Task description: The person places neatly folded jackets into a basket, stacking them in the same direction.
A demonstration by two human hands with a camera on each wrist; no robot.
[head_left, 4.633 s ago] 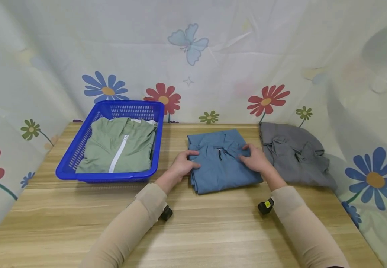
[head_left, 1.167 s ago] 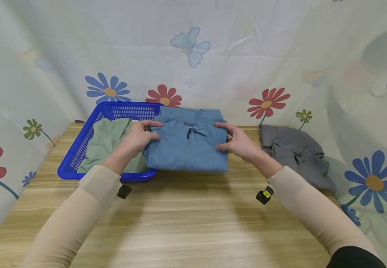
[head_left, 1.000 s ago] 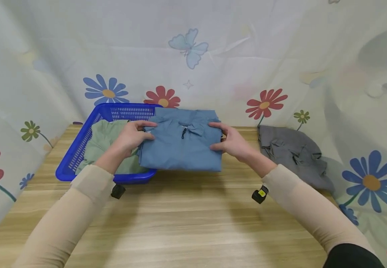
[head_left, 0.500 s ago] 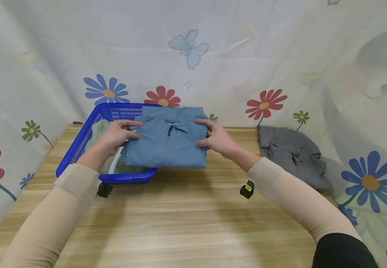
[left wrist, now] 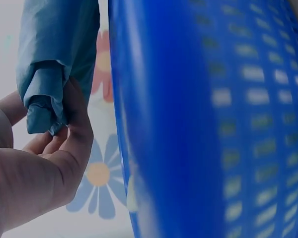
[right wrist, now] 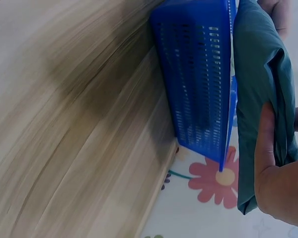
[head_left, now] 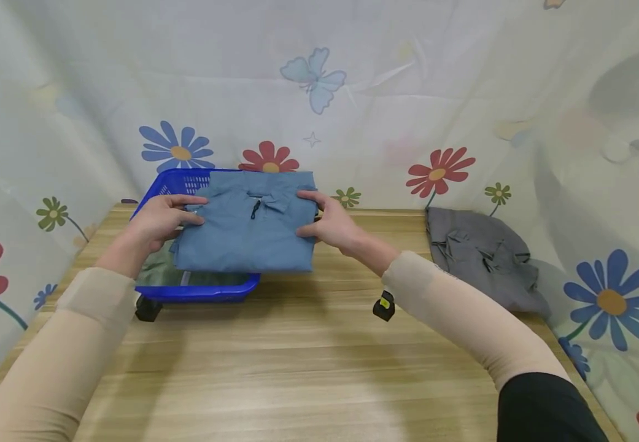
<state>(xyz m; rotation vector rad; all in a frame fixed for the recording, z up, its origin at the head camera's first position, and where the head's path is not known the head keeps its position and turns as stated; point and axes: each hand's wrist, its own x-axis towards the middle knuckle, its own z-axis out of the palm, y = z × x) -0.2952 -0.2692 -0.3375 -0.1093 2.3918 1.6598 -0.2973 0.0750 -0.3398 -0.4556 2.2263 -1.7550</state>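
the folded blue garment (head_left: 247, 236) has shifted toward the person's left since the frame half a second earlier, both hands travelling with it, and it now covers more of the blue basket (head_left: 203, 294) than before. the left hand (head_left: 156, 222) is clamped on one side edge of the garment, and the right hand (head_left: 334, 226) grips the opposite edge, thumb and fingers curled round the cloth in the wrist views. held from both sides, the bundle hangs nearly level, collar and black zip pull (head_left: 255, 210) facing up; the two-sided grip likely serves to keep the folds from slipping loose. inside the basket, a green garment (head_left: 156, 270) shows below the blue one, mostly hidden.

the blue garment is in the air, partly above the basket, its right portion reaching past the basket's right rim over the wooden table (head_left: 297, 374). the left wrist view shows backdrop (head_left: 380, 123) between cloth and rim, so the two are apart there. the front rim is in plain sight; the right rim is largely masked by the cloth, making that edge the likelier one to snag. room remains above the basket, with the backdrop close behind. the grey garment (head_left: 479, 258) lies on the table's right side, well apart from the right hand, with bare wood between.
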